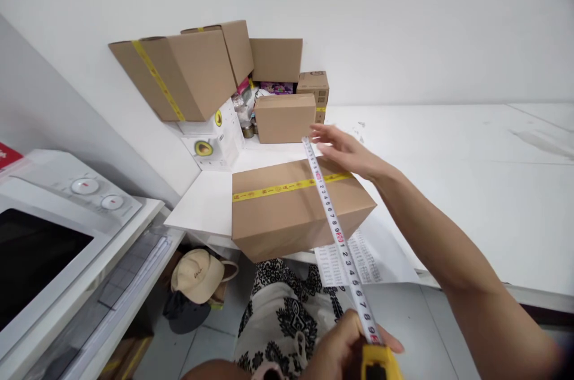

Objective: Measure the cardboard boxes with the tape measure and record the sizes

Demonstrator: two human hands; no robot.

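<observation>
My left hand (343,341), low in the view, is closed around a yellow tape measure (381,362). Its white blade (334,221) is drawn out and slants up and leftward over a taped cardboard box (278,206). My right hand (341,146) reaches in from the right, above the box's far right corner. Its fingers are apart and stretched toward the blade's free end, close beside it; no grip on the blade shows. The box lies on the white table near its front edge, with yellow printed tape along its top.
Behind stand a smaller cardboard box (287,119), a large tilted box (179,75) and white avocado-print boxes (215,143). A microwave (58,236) sits at left. Printed paper (372,254) hangs over the table edge. Below are a beige cap (197,275) and a dark cap (186,314).
</observation>
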